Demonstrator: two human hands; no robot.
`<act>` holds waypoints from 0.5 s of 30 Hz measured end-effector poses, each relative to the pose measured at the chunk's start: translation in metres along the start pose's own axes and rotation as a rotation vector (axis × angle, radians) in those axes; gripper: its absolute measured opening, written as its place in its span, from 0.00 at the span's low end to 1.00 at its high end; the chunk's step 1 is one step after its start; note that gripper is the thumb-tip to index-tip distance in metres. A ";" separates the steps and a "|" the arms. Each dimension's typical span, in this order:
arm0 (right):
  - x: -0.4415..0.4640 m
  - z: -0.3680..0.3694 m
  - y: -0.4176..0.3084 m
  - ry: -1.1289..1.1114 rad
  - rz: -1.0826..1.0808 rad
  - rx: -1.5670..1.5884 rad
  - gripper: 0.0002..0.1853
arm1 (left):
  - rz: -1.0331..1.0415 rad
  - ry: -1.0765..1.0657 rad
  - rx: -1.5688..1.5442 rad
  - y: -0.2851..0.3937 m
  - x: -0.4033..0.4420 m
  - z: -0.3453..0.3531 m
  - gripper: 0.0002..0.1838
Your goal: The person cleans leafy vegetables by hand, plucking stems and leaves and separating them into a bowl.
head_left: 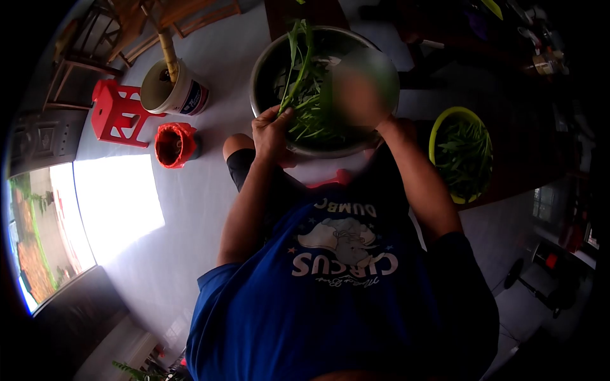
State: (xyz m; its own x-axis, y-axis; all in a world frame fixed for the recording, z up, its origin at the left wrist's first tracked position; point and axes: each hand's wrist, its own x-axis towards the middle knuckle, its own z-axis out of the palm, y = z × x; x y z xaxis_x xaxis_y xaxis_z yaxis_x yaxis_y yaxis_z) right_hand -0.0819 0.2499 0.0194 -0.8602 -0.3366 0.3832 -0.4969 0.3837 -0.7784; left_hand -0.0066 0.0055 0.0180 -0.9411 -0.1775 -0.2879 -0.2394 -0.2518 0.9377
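Observation:
My left hand [272,132] is closed at the near left rim of a large metal basin [255,82]. Thumb and fingers pinch a leafy green vegetable stem [297,75], which stands up and leans away over the basin. More cut-looking green stems and leaves [311,124] lie inside, close to my fingers. My right hand [361,98] is over the right side of the basin, but a blur covers it, so its fingers and anything in them are hidden.
To the right, a yellow-green basket [434,143] holds more leafy greens [467,155]. At the left stand a red plastic stool [114,114], a white bucket [155,89] with a bamboo-like pole, and a small bin with a red bag [171,146]. Wooden chairs [82,63] are beyond.

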 end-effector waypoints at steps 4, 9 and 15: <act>-0.003 -0.002 0.006 0.078 0.141 0.289 0.10 | -0.031 -0.019 -0.024 0.010 -0.003 0.011 0.09; 0.006 -0.015 0.042 0.228 -0.033 -0.084 0.07 | -0.100 -0.035 -0.060 0.009 0.001 0.009 0.09; 0.030 -0.013 -0.059 -0.076 -0.246 -0.338 0.03 | -0.132 -0.046 -0.143 0.005 0.003 0.010 0.09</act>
State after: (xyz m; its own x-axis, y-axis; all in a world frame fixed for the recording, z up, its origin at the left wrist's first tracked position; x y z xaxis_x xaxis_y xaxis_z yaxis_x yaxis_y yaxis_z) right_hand -0.0796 0.2282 0.0827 -0.7065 -0.5110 0.4897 -0.7071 0.5398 -0.4568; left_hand -0.0128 0.0136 0.0238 -0.9147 -0.0911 -0.3938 -0.3277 -0.4031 0.8545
